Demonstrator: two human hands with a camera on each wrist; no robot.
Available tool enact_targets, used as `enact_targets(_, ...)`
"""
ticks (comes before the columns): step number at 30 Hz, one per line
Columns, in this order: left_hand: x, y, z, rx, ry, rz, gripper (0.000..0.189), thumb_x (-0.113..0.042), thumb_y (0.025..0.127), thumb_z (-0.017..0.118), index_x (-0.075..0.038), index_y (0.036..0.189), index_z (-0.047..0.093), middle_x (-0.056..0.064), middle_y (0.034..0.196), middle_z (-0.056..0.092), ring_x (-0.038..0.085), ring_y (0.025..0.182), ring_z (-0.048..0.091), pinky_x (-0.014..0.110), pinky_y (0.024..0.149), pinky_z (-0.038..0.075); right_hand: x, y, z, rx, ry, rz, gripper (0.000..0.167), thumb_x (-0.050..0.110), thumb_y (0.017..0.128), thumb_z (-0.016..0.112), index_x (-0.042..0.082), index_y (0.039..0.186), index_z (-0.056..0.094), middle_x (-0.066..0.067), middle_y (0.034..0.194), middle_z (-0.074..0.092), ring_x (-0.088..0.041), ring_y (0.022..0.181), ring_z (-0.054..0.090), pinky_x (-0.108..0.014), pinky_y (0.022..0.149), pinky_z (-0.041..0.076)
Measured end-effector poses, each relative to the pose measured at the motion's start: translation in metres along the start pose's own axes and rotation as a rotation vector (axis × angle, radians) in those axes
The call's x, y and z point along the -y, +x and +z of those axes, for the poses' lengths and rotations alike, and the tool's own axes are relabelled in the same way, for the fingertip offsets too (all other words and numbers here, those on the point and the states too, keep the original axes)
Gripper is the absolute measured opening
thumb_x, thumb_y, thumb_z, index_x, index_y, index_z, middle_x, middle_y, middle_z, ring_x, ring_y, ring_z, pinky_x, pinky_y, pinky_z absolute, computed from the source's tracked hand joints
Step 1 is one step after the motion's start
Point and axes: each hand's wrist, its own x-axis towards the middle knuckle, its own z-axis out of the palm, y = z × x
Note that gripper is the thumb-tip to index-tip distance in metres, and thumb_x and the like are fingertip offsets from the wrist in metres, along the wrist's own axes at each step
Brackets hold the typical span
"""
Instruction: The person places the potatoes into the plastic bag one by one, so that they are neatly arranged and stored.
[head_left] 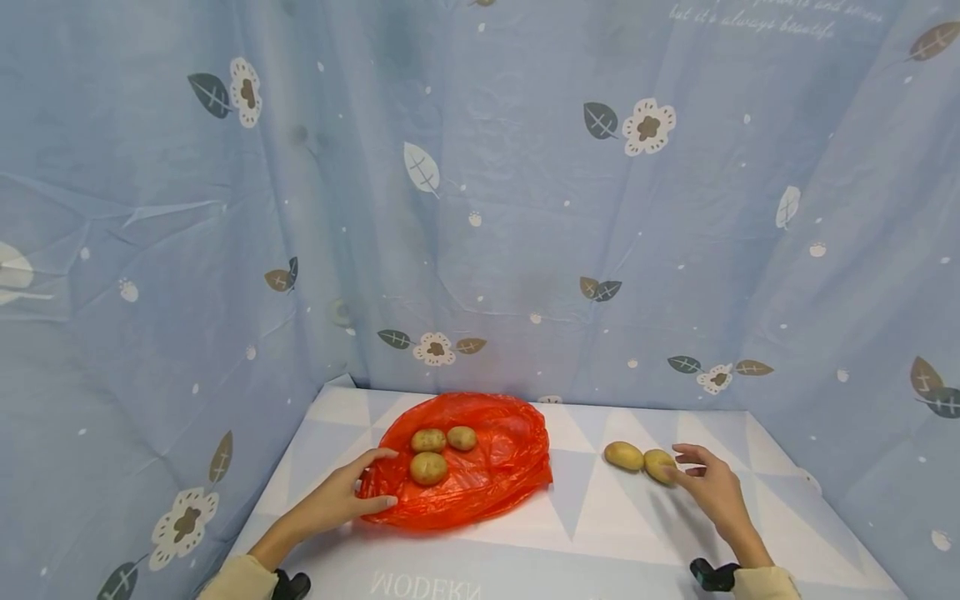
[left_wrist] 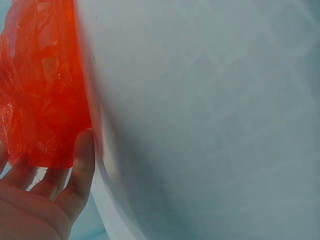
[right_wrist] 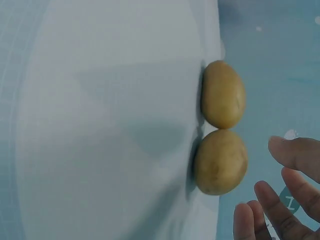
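A red plastic bag [head_left: 501, 467] lies spread on the table, with three potatoes on it: one larger potato [head_left: 428, 468] in front and two smaller ones, a left potato [head_left: 428, 440] and a right potato [head_left: 461, 437]. My left hand [head_left: 347, 493] rests at the bag's left edge, thumb and fingers spread apart; in the left wrist view its fingertips touch the red plastic [left_wrist: 47, 90]. To the right, two more potatoes sit side by side, an outer potato [head_left: 623, 456] and a nearer potato [right_wrist: 221, 162]. Beside the latter hovers my right hand [head_left: 708, 487], fingers loosely bent, a gap showing in the right wrist view.
The white and grey patterned table [head_left: 585, 533] carries printed lettering near its front edge. A blue curtain [head_left: 525, 208] with flowers and leaves hangs behind the table and along both sides. Each wrist wears a black device, such as the right wrist device [head_left: 712, 575].
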Motion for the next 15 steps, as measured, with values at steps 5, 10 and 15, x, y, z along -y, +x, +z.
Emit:
enact_targets(5,-0.001,0.0,0.0,-0.001,-0.001,-0.001,0.068,-0.037,0.088,0.083,-0.02,0.146,0.051,0.015,0.147,0.052,0.036,0.127,0.052,0.064,0.101,0.047,-0.009,0.002,-0.001,0.009,0.011,0.044,0.055,0.027,0.092,0.079,-0.001,0.136,0.059,-0.03,0.129,0.063,-0.041,0.107,0.064,-0.03,0.069,0.053)
enact_targets(10,0.0,0.0,0.0,0.0,-0.006,-0.002,0.069,-0.036,0.088,0.083,-0.019,0.146,0.051,0.015,0.146,0.052,0.036,0.126,0.053,0.064,0.101,0.047,-0.016,0.006,0.001,0.037,0.024,0.099,0.059,0.029,0.092,0.079,-0.001,0.138,0.057,-0.033,0.134,0.058,-0.044,0.111,0.061,-0.035,0.072,0.055)
enact_targets(15,0.0,0.0,0.0,-0.004,-0.009,-0.003,0.069,-0.036,0.088,0.083,-0.019,0.147,0.051,0.014,0.145,0.053,0.034,0.123,0.054,0.063,0.1,0.048,-0.018,0.011,0.005,0.081,0.055,0.132,0.063,0.032,0.093,0.078,-0.002,0.14,0.054,-0.035,0.138,0.053,-0.047,0.115,0.058,-0.04,0.076,0.059)
